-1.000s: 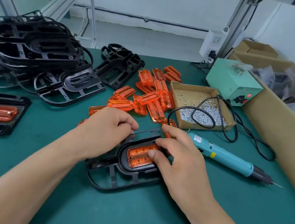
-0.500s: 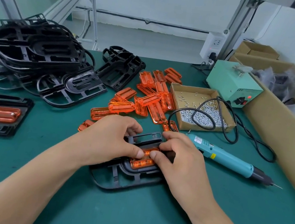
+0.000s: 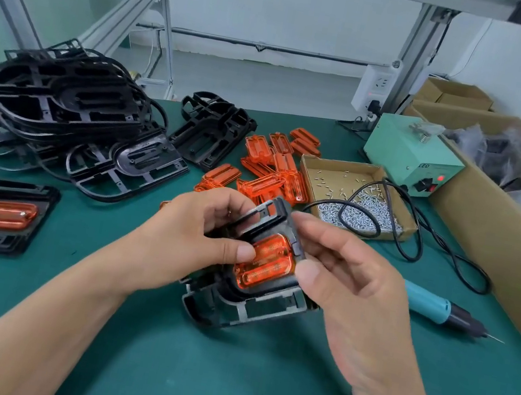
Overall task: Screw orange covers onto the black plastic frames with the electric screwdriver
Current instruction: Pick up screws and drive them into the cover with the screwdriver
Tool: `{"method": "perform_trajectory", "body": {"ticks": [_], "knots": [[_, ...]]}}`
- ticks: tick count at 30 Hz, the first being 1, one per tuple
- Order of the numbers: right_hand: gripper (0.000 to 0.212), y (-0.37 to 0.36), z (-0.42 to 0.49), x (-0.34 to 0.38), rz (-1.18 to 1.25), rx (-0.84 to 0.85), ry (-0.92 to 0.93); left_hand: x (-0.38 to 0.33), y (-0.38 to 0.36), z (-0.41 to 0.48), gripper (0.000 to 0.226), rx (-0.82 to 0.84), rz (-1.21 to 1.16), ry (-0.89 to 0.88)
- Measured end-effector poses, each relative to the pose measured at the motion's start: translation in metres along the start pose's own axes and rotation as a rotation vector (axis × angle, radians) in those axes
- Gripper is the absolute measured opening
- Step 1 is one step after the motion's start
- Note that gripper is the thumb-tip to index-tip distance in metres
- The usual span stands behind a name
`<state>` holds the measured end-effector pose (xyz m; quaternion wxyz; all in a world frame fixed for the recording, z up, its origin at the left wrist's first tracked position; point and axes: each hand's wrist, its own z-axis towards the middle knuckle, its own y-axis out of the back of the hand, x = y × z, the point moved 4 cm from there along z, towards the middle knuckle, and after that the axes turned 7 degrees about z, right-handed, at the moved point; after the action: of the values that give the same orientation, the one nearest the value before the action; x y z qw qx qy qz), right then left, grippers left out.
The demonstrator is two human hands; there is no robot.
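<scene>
Left hand pinching with thumb forward, right hand fingers curled, forearms converging

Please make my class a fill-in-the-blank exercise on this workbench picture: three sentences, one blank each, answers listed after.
1. The left hand and right hand hold a black frame whose fitted cover is ____ in colour.
2. The electric screwdriver lies on the table to the ____ of both hands.
3. The loose screws sit in a shallow box made of ____.
Missing words: orange; right; cardboard.
</scene>
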<state>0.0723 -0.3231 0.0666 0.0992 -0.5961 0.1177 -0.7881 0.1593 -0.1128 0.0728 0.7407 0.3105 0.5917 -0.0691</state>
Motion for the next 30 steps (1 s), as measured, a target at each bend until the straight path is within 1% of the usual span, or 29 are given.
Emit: {"method": "perform_trajectory", "body": {"ticks": [4, 9, 13, 16, 18, 20, 22, 23, 24, 28, 30], "knots": [[0.04, -0.016, -0.004, 0.017, 0.016, 0.068, 0.109, -0.003, 0.0, -0.001, 0.034, -0.031, -0.109, -0.075], [0.04, -0.019, -0.003, 0.022, -0.003, 0.068, 0.146, -0.004, -0.004, 0.0, 0.034, -0.038, -0.157, -0.098], [0.035, -0.016, -0.002, 0.018, -0.003, 0.069, 0.145, -0.003, -0.004, 0.0, 0.035, -0.021, -0.084, -0.064], [0.035, -0.008, -0.004, 0.008, -0.047, 0.003, 0.065, -0.003, 0.0, -0.001, 0.032, 0.032, 0.021, -0.006], [0.033, -0.002, -0.009, -0.001, -0.168, -0.047, -0.067, 0.001, 0.002, -0.002, 0.031, 0.11, 0.156, 0.058], [0.025, 0.003, -0.016, -0.01, -0.403, -0.034, -0.173, 0.006, -0.002, -0.004, 0.031, 0.202, 0.315, 0.141], [0.018, 0.007, -0.02, -0.016, -0.615, -0.01, -0.216, 0.011, -0.007, -0.004, 0.026, 0.261, 0.417, 0.178], [0.017, 0.007, -0.021, -0.017, -0.675, -0.003, -0.221, 0.011, -0.009, -0.004, 0.023, 0.266, 0.444, 0.175], [0.018, 0.007, -0.02, -0.017, -0.72, 0.002, -0.222, 0.011, -0.01, -0.003, 0.02, 0.263, 0.467, 0.172], [0.036, 0.005, -0.008, -0.019, -0.926, 0.062, -0.215, 0.009, -0.011, -0.002, 0.019, 0.265, 0.519, 0.197], [0.038, 0.004, 0.0, -0.022, -0.996, 0.103, -0.23, 0.009, -0.012, -0.003, 0.018, 0.268, 0.503, 0.229]]}}
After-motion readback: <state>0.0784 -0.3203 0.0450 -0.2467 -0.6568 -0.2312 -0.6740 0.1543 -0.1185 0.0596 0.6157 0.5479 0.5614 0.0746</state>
